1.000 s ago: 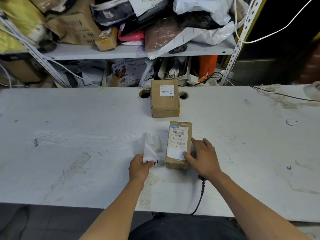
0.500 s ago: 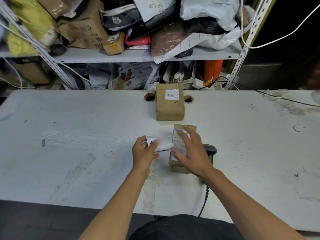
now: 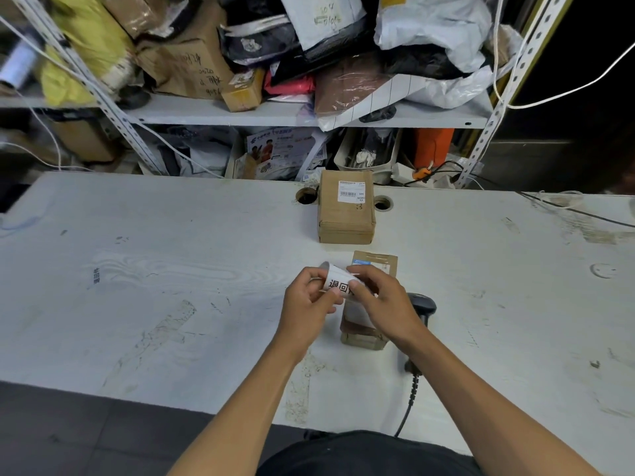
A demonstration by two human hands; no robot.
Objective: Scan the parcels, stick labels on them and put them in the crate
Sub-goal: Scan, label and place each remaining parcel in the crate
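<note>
A small brown parcel (image 3: 376,261) with a white shipping label lies on the white table (image 3: 171,286), partly hidden under my right hand. Both hands hold a curled white label (image 3: 338,283) printed with black characters, just above the parcel's left edge. My left hand (image 3: 307,304) pinches its left side and my right hand (image 3: 381,300) pinches its right side. A second, larger brown parcel (image 3: 345,209) with a barcode label stands farther back. A black barcode scanner (image 3: 422,304) lies to the right of the near parcel, its cable running off the front edge.
Two round cable holes (image 3: 307,195) sit in the table on either side of the far parcel. Behind the table stands a metal shelf (image 3: 275,111) crammed with bags and boxes. Cables (image 3: 567,207) trail across the table's far right.
My right hand left the near parcel's label and came over to the loose label. My left hand lifted that label off the table, and both hands now hold it.
</note>
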